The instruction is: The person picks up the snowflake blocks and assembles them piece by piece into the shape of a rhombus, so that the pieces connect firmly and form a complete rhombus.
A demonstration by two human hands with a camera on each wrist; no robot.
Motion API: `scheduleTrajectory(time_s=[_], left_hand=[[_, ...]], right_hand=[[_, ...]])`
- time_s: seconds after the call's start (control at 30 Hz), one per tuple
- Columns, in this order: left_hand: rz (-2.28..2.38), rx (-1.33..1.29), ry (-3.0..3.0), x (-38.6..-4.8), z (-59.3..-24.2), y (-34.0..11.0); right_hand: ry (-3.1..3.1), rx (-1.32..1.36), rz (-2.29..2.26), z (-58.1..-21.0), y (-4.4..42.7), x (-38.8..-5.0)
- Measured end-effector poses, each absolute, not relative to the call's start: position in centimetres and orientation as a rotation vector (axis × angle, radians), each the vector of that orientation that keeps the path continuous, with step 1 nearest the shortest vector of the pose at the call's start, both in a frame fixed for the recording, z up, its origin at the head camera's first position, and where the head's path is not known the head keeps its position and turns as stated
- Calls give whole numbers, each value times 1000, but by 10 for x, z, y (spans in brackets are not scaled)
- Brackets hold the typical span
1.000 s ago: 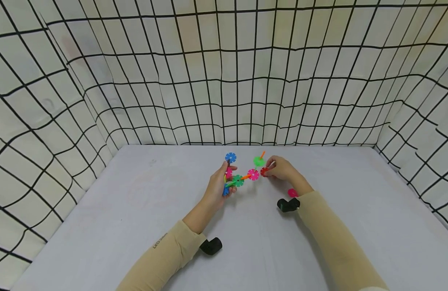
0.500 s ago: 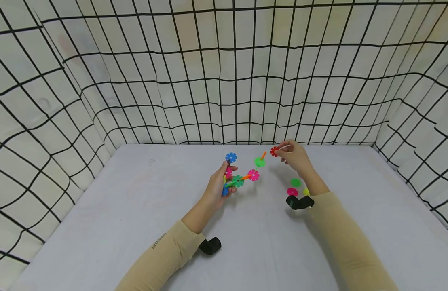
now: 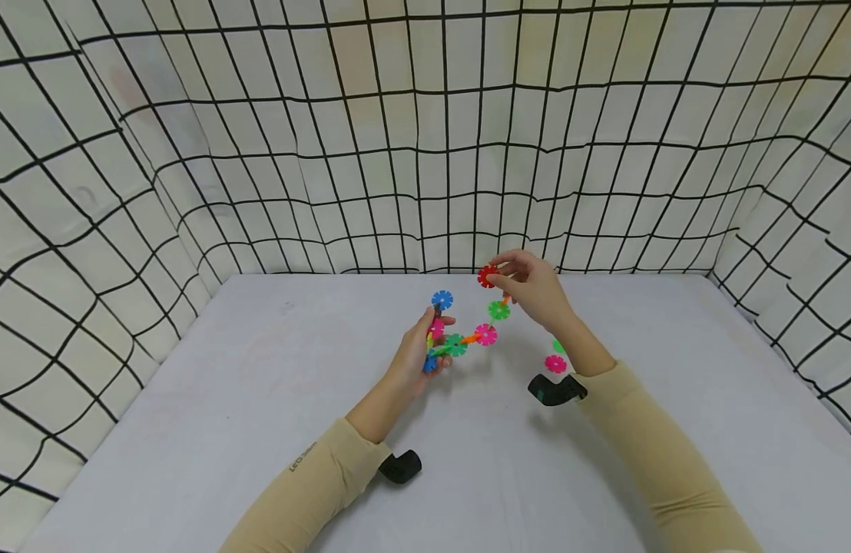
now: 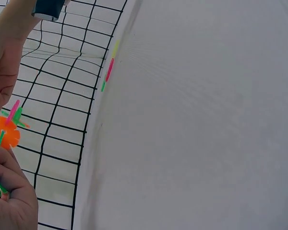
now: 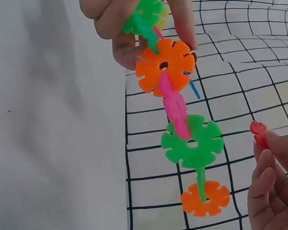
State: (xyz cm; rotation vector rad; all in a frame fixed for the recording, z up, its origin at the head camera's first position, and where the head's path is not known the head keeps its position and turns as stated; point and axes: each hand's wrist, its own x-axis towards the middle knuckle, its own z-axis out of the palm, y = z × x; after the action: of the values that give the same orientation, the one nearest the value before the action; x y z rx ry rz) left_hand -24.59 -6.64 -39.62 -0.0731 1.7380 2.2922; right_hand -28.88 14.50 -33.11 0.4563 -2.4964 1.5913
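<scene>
A chain of linked notched discs, with a blue disc, a pink disc and a light green disc, is gripped by my left hand. In the right wrist view the chain shows an orange disc, a green disc and an orange end disc. My right hand pinches a red disc between thumb and fingers, close to the chain's orange end. The red disc appears apart from the chain in the right wrist view.
On the white table lie a pink disc and a partly hidden green disc, near the right forearm. Black grid netting surrounds the table's back and sides. Black wrist devices are worn at both cuffs.
My right hand first moved up and right with the red disc, then back left, above the chain's far end. My left hand has barely moved and still grips the chain.
</scene>
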Motion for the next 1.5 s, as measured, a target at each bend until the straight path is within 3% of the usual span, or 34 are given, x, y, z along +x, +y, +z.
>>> scheduleTrajectory(time_s=[0.47,1.5], left_hand=[[2243,-5,1787,-244,-393,-66],[2146,75,1938,-244,-392,-64]], right_hand=[[-2577,612,1384,-340,125,-289],[-2643,741,1234,-348,129,-292]])
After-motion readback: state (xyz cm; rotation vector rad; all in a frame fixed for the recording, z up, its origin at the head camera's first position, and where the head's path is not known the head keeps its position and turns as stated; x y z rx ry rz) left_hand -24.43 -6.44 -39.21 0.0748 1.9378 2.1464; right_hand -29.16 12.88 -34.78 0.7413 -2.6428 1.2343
